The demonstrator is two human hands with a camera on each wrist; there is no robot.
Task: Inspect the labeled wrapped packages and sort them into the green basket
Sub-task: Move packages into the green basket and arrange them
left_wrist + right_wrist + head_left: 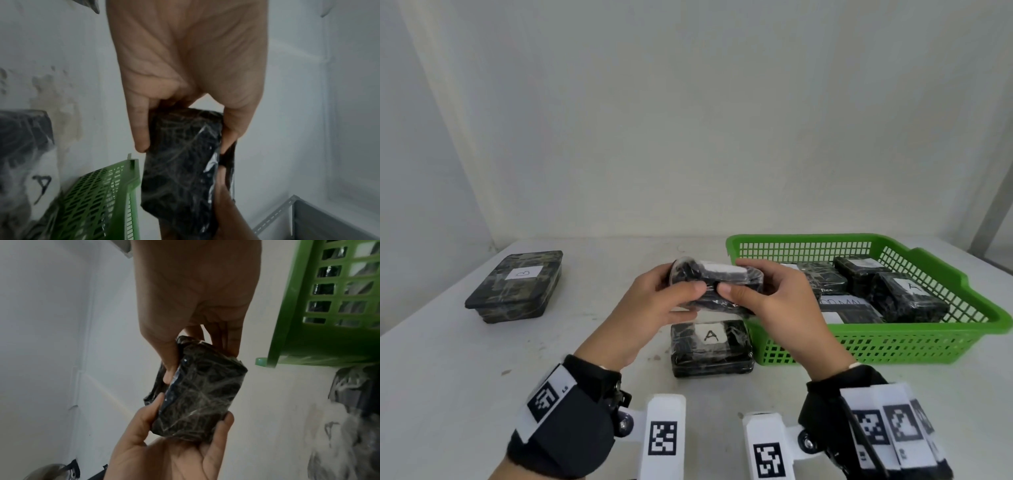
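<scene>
I am looking down at a white table set against a pale wall. Both of my hands are raised above the table's middle, sharing one dark, plastic-wrapped package with a white label on its upper face; I cannot read the label. My left hand grips the package's left end, its fingers curled around the underside and the thumb on top. My right hand grips the right end in the same way, with the thumb pressed on the near edge and the fingers wrapped behind. The two thumbs nearly meet.

Directly beneath the held package, a second wrapped package lies flat on the table, its label marked A. It sits just beside the left wall of the green basket, which stands on the right side of the table. Several wrapped packages lie inside the basket. Well apart, on the far left of the table, lies a larger flat package whose label seems to read B.
</scene>
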